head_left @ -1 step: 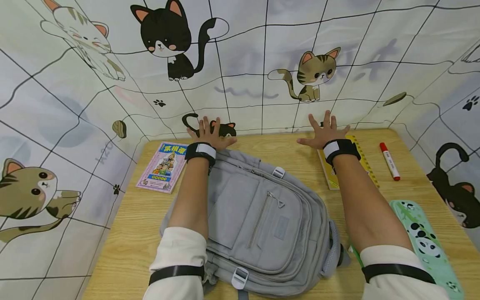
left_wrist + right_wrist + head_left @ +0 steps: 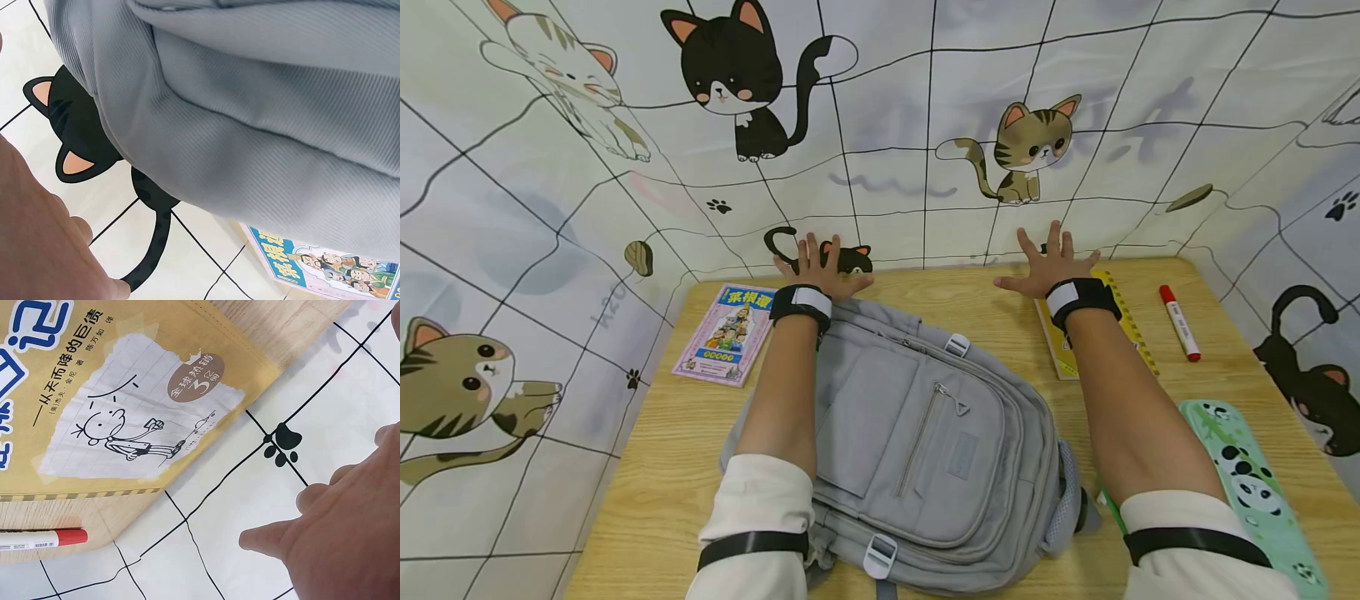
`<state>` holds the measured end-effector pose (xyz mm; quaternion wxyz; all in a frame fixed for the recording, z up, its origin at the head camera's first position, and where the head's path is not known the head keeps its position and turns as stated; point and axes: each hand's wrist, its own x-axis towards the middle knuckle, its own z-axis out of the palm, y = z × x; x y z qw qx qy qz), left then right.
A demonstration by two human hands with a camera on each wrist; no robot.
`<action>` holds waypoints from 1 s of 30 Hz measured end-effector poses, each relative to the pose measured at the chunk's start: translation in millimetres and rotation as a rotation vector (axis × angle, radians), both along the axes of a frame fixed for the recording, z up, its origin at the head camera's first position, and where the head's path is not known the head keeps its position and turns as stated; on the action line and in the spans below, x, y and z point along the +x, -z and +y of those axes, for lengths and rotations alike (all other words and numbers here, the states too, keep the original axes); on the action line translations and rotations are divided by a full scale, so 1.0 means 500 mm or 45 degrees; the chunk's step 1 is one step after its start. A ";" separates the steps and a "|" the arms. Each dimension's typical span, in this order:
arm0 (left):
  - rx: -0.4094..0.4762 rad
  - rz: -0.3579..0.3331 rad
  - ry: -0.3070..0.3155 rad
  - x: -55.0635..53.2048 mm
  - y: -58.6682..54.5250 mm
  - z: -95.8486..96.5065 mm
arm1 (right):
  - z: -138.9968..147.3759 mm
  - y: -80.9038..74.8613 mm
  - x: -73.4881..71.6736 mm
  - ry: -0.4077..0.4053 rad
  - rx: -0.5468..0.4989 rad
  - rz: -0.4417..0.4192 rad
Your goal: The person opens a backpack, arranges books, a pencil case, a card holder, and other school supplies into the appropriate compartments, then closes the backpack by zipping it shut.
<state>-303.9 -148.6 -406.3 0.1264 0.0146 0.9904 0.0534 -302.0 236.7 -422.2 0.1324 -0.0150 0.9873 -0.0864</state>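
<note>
My left hand (image 2: 820, 267) is spread with straight fingers at the table's back edge, holding nothing. Just below it lies a grey backpack (image 2: 955, 400), front side up, with its zipped pocket showing. In the left wrist view the backpack (image 2: 250, 144) fills much of the picture beside the hand (image 2: 44, 244). My right hand (image 2: 1051, 265), also empty and with fingers spread, reaches to the back edge beside a yellow book (image 2: 1060, 350). My wrist partly covers that book; the right wrist view shows its cartoon cover (image 2: 144, 412).
A pink comic-style book (image 2: 730, 333) lies left of the backpack. At the right are a red-capped marker (image 2: 1180, 323) and a green panda pencil case (image 2: 1251, 492), partly under my forearm. A cat-print cloth (image 2: 887, 100) hangs behind the wooden table (image 2: 640, 467).
</note>
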 end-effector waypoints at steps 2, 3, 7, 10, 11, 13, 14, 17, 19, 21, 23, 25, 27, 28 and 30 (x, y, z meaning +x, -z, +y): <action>-0.001 0.008 -0.004 -0.001 -0.001 -0.002 | -0.002 -0.005 0.001 -0.001 -0.001 0.000; -0.006 0.010 -0.005 -0.002 -0.001 -0.002 | -0.002 -0.006 0.001 0.000 -0.001 0.001; -0.013 0.028 -0.011 -0.007 0.000 -0.005 | -0.002 -0.010 0.002 0.004 -0.004 0.010; -0.007 0.026 -0.018 -0.008 0.001 -0.005 | -0.001 -0.003 0.001 0.005 -0.019 0.011; -0.002 0.022 -0.022 -0.008 0.002 -0.005 | -0.001 -0.001 0.001 0.003 -0.022 0.007; 0.007 0.009 -0.028 -0.008 0.004 -0.006 | -0.002 0.004 0.001 0.001 -0.027 -0.004; 0.009 0.004 -0.031 -0.007 0.006 -0.006 | -0.002 0.007 0.000 0.002 -0.030 -0.009; 0.011 -0.001 -0.037 -0.008 0.010 -0.008 | -0.001 0.014 -0.003 0.000 -0.022 -0.009; 0.004 0.004 -0.035 -0.009 0.011 -0.009 | -0.001 0.015 -0.005 -0.002 -0.018 -0.002; -0.005 -0.001 -0.027 -0.010 0.009 -0.010 | -0.001 0.013 -0.006 -0.014 -0.018 -0.002; 0.006 -0.035 -0.007 -0.009 0.003 -0.010 | -0.007 0.001 -0.002 -0.033 -0.036 -0.018; 0.016 -0.098 0.033 -0.006 -0.005 -0.009 | -0.017 -0.013 0.005 -0.073 -0.039 -0.047; 0.057 -0.180 0.090 -0.001 -0.016 -0.005 | -0.033 -0.028 0.012 -0.147 -0.066 -0.088; 0.079 -0.214 0.125 0.001 -0.021 -0.002 | -0.042 -0.033 0.015 -0.182 -0.098 -0.126; 0.109 -0.268 0.209 0.002 -0.022 0.005 | -0.062 -0.037 0.017 -0.273 -0.176 -0.219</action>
